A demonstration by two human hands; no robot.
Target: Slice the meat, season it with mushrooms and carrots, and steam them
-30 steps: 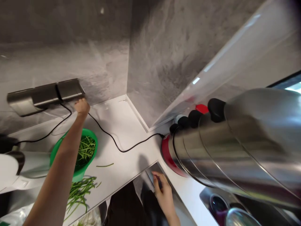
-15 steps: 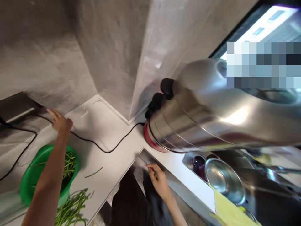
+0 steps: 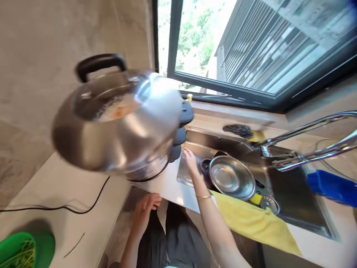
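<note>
My left hand [image 3: 146, 208] hovers at the counter's front edge, below the steamer, its fingers loosely bent and apart with nothing visible in them. With fingers stretched out and slightly blurred, my right hand [image 3: 190, 160] reaches over the near left part of the sink [image 3: 189, 180], close to the steamer's dark side handles. The tall stainless-steel steamer [image 3: 119, 137] has a domed lid with a glass window and a black lid handle [image 3: 100, 63]. Inside the sink lies a metal bowl [image 3: 227, 178], right of my right hand.
A yellow cloth [image 3: 251, 223] drapes over the sink's front edge. The chrome faucet [image 3: 301, 130] stands right, near a blue object [image 3: 333, 188]. At left are a green basin [image 3: 44, 245] with green stalks, a loose stalk [image 3: 74, 245] and a black cord [image 3: 64, 207]. The window [image 3: 223, 85] is behind.
The view has swung right to the sink and window. My left hand has left the dark wall device and cord for the counter edge. My right hand has unpinched and reached to the sink.
</note>
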